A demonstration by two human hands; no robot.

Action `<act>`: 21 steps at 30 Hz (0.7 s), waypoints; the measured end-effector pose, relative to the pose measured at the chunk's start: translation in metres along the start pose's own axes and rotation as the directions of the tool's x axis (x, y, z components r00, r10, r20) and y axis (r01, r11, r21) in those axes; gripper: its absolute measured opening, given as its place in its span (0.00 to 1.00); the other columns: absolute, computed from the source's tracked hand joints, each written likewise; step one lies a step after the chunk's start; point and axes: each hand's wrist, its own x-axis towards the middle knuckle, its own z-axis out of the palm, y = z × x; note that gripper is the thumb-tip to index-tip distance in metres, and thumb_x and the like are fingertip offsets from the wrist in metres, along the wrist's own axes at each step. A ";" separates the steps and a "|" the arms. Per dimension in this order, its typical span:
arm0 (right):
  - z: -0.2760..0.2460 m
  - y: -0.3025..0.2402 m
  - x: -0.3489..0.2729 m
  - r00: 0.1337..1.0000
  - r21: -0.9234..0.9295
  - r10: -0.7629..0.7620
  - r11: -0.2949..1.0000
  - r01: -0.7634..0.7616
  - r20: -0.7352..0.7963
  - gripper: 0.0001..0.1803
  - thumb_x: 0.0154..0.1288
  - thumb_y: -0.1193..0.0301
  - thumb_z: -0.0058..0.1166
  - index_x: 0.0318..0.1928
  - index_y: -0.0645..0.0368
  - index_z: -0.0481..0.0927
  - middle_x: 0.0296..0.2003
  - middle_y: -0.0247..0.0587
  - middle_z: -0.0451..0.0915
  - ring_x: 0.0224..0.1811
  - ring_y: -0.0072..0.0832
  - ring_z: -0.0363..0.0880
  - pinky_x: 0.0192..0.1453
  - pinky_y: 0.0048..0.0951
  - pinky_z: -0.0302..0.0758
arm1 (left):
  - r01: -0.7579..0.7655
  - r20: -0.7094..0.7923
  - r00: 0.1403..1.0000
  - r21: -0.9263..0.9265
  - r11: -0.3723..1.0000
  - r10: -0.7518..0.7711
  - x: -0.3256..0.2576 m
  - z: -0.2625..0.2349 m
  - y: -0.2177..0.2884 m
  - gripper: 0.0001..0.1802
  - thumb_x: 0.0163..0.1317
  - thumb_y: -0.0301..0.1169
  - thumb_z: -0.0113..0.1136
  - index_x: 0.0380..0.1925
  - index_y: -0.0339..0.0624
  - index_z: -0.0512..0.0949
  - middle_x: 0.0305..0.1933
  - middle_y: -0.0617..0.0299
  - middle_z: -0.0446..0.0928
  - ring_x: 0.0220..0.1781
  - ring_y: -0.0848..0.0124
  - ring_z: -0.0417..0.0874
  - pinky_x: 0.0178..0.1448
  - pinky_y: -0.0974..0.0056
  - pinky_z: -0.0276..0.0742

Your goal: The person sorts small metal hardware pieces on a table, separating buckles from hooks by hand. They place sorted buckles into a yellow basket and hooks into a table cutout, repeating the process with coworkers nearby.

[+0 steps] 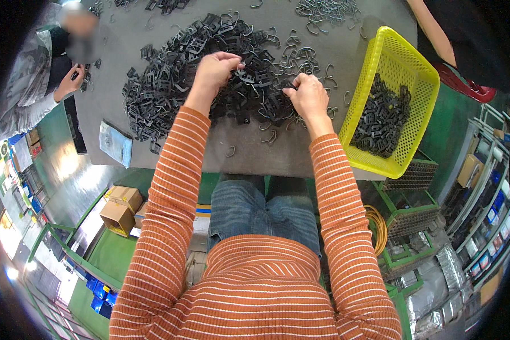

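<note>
Black clips (173,79) lie in a broad heap on the gray surface (255,158), across the upper middle of the frame. Above the heap, the left hand (214,73) pinches a small metal hook (241,65) between thumb and fingers. The right hand (311,99) has thumb and fingertips drawn together at the heap's right edge; whether they grip a piece, I cannot tell. Loose hooks (300,59) scatter just beyond it. A yellow basket (364,93) at upper right holds more clips.
</note>
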 end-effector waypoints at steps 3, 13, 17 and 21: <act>-0.009 0.013 -0.003 0.995 0.190 0.101 0.977 -0.100 0.004 0.14 0.49 0.61 0.65 0.29 0.58 0.83 0.25 0.45 0.82 0.29 0.31 0.82 0.37 0.32 0.75 | -0.255 -0.261 0.874 0.474 0.843 0.411 -0.012 0.013 0.008 0.12 0.55 0.37 0.60 0.38 0.48 0.79 0.35 0.59 0.78 0.37 0.61 0.80 0.42 0.59 0.76; -0.068 0.025 -0.045 0.982 0.833 -0.023 0.533 -0.146 0.187 0.11 0.57 0.67 0.60 0.32 0.64 0.80 0.23 0.31 0.76 0.21 0.18 0.72 0.27 0.19 0.69 | -0.331 0.008 0.903 0.652 0.682 0.430 -0.013 0.044 0.013 0.19 0.49 0.38 0.67 0.37 0.41 0.73 0.32 0.55 0.79 0.38 0.58 0.81 0.38 0.58 0.75; -0.121 0.056 -0.078 0.996 0.898 0.089 0.436 -0.056 0.019 0.10 0.58 0.69 0.59 0.34 0.64 0.80 0.23 0.32 0.75 0.23 0.18 0.72 0.29 0.18 0.69 | -0.324 -0.067 0.937 0.195 0.926 0.342 -0.017 0.029 0.021 0.14 0.53 0.35 0.64 0.37 0.40 0.78 0.28 0.62 0.79 0.29 0.76 0.77 0.31 0.69 0.71; -0.133 0.124 -0.080 0.971 0.646 0.204 0.759 -0.074 -0.128 0.11 0.57 0.66 0.60 0.33 0.63 0.80 0.25 0.33 0.77 0.25 0.20 0.74 0.33 0.22 0.71 | 0.216 0.366 0.926 -0.309 0.926 -0.094 -0.033 0.015 0.038 0.12 0.58 0.32 0.60 0.42 0.44 0.77 0.29 0.74 0.72 0.23 0.86 0.65 0.23 0.79 0.57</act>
